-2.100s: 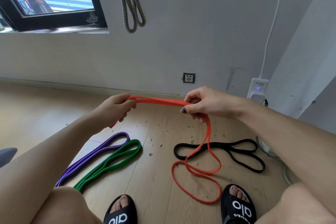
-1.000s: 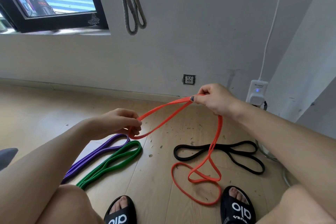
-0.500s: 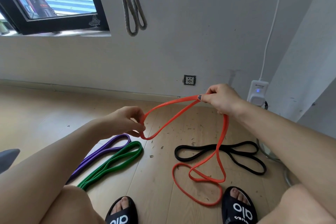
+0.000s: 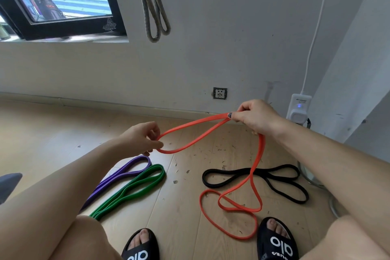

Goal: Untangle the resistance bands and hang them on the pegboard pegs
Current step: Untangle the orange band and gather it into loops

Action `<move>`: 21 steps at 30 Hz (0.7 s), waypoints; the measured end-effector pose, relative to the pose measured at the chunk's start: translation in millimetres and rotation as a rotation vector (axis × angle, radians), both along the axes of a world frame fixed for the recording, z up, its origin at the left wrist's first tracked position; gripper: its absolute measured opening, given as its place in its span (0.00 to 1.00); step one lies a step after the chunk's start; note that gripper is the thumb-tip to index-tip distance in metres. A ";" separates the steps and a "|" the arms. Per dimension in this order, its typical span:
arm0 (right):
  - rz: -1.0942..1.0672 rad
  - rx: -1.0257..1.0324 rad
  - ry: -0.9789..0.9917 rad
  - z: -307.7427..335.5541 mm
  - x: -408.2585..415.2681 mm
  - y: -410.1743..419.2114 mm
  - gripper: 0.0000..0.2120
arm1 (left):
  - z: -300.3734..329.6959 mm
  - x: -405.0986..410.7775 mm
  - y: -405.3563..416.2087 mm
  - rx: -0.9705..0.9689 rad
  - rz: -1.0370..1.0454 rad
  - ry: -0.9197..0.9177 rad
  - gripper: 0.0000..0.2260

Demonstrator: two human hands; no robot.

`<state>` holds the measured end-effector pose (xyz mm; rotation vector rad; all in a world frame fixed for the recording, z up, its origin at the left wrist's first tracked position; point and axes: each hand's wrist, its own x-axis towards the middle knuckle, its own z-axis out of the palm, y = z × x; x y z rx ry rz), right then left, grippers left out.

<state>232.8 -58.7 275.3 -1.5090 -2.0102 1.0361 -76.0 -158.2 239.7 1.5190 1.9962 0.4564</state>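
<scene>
Five bands show in all. Four are on or above the floor: one orange band (image 4: 256,167) in the middle and lower right, one black band (image 4: 274,181) at the right, one green band (image 4: 135,188) and one purple band (image 4: 124,172) at the lower left. One grey band (image 4: 155,6) hangs at the top centre. There are two hands: the left hand (image 4: 141,138) and the right hand (image 4: 255,116). Two black slippers (image 4: 276,240) sit at the bottom edge. The wall carries one socket (image 4: 220,93), one white plug box (image 4: 298,108) and one window (image 4: 59,0).
</scene>
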 end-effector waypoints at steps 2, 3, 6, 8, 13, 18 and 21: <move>0.081 -0.057 0.018 1.7 -1.3 -3.3 0.13 | -0.4 -2.6 -1.8 -0.054 -0.037 0.075 0.10; 0.137 -0.092 0.031 2.7 -3.4 -6.3 0.13 | -1.1 -3.0 -2.6 -0.086 -0.067 0.098 0.12; 0.334 -0.175 0.043 5.3 -16.3 -19.0 0.13 | 0.9 7.5 -3.6 -0.122 -0.192 0.077 0.26; 0.444 -0.148 -0.004 9.6 -28.2 -28.2 0.10 | 7.8 27.0 -2.3 -0.058 -0.303 0.017 0.31; 0.513 -0.113 -0.016 16.2 -44.0 -36.5 0.07 | 24.0 71.0 3.5 0.147 -0.518 0.008 0.13; 0.492 -0.181 0.027 11.5 -35.5 -29.5 0.04 | 31.4 67.6 5.7 0.154 -0.476 0.093 0.07; 0.487 -0.160 -0.021 6.8 -28.3 -24.1 0.04 | 35.7 62.5 4.1 0.100 -0.458 0.079 0.05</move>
